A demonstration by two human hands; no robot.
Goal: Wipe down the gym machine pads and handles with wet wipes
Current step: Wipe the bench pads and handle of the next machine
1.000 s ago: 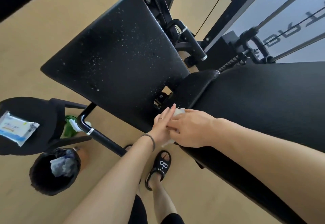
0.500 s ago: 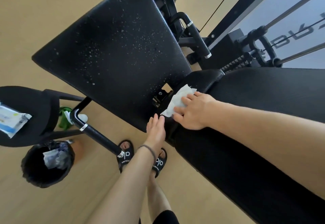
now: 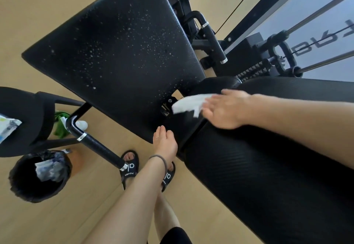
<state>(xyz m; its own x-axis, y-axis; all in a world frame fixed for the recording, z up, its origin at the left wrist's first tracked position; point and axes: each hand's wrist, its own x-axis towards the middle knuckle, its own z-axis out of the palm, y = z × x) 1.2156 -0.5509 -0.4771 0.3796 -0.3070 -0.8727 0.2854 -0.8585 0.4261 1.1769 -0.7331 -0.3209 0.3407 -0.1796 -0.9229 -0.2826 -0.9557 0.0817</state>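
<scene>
wet wipe [image 3: 188,104] hangs from right hand [image 3: 227,109] over the gap btwn speckled seat pad [image 3: 118,52] & back pad [image 3: 268,176]; fingertips blurred, prob a pinch on one edge. it's light, limp, damp, so bunch it under a flat palm. left hand [image 3: 165,144] relaxed, holding nothing, touching the seat's edge.

Bright daylight, wide-angle edge warp, right hand [image 3: 226,109] blurred

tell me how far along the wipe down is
Done: used wipes sit in the bin. In hand: right hand holds a wet wipe at the pad joint; left hand rests open. Left: the seat pad shows white specks, handles untouched.
</scene>
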